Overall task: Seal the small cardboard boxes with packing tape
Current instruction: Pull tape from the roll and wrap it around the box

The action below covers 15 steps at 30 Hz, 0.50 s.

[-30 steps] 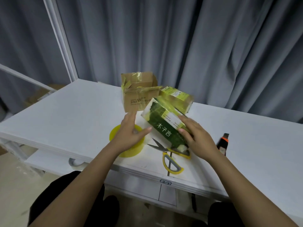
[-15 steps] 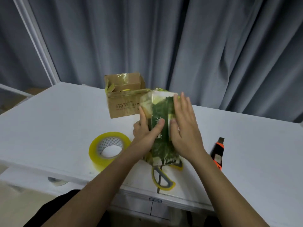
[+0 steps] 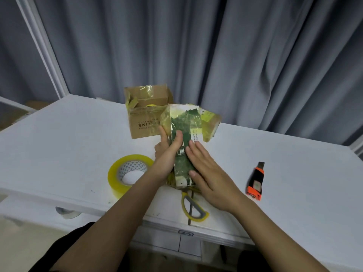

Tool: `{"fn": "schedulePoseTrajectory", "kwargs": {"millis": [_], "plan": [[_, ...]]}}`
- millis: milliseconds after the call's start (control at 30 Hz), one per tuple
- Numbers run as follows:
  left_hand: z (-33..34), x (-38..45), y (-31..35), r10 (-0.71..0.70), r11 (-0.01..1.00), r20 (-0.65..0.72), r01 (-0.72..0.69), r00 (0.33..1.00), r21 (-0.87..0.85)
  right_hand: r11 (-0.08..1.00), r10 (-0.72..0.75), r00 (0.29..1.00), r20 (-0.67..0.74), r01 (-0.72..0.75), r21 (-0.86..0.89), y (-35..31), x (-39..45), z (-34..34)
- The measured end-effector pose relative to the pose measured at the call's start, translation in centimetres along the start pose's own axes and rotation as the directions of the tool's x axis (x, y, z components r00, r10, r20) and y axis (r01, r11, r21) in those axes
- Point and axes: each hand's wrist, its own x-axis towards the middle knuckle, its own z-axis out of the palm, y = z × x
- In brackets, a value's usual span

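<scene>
Spanning most of the view, the white desk (image 3: 59, 146) carries everything, with a grey curtain (image 3: 216, 55) behind it. At the far middle stands an open brown carton (image 3: 146, 122), its flaps up and patched with yellowish tape. Just to its right, held up on end over the near middle of the desk, is the green box (image 3: 185, 146), with another taped box (image 3: 211, 125) close behind it. Being thin printed card already wrapped in glossy tape, the green box is probably light, a little crushable and slick, so it is best held by its long side walls rather than by the taped face.

The left hand (image 3: 167, 152) grips the box's left edge, thumb across the front. The right hand (image 3: 208, 173) lies flat with fingers straight, pressing the front face as if smoothing tape.

A yellow tape roll (image 3: 117, 177) lies on the desk to the near left. Scissors (image 3: 193, 210) poke out below the box at the near edge, and an orange cutter (image 3: 255, 183) lies well apart to the right.
</scene>
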Motion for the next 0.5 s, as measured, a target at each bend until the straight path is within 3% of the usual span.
{"fn": "schedulePoseTrajectory", "kwargs": {"millis": [67,133,200,333,400,500], "plan": [[0.4,-0.1,0.1,0.016,0.996,0.052,-0.012,0.998,-0.083,0.986,0.109,0.982,-0.154,-0.087,0.143,-0.3,0.1,0.2],[0.8,-0.3,0.3,0.045,0.997,0.043,-0.043,0.998,-0.062,0.895,0.292,0.928,-0.231,-0.180,0.409,-1.0,1.0,0.1],[0.6,-0.3,0.5,0.059,0.994,0.039,-0.055,0.997,-0.099,0.730,0.400,0.911,-0.106,-0.247,0.637,-0.9,1.7,-0.1],[-0.4,-0.1,1.2,0.092,0.977,0.096,-0.070,0.991,-0.204,0.437,0.367,0.909,0.196,-0.354,0.827,0.1,1.6,-0.5],[-0.7,-0.1,1.5,0.075,0.975,0.176,-0.035,0.982,-0.221,0.410,0.326,0.921,0.214,-0.342,0.846,0.3,1.6,-0.2],[-0.9,-0.4,1.2,0.062,0.977,0.189,-0.021,0.980,-0.210,0.480,0.404,0.909,0.102,-0.305,0.822,-0.2,1.9,0.8]]}}
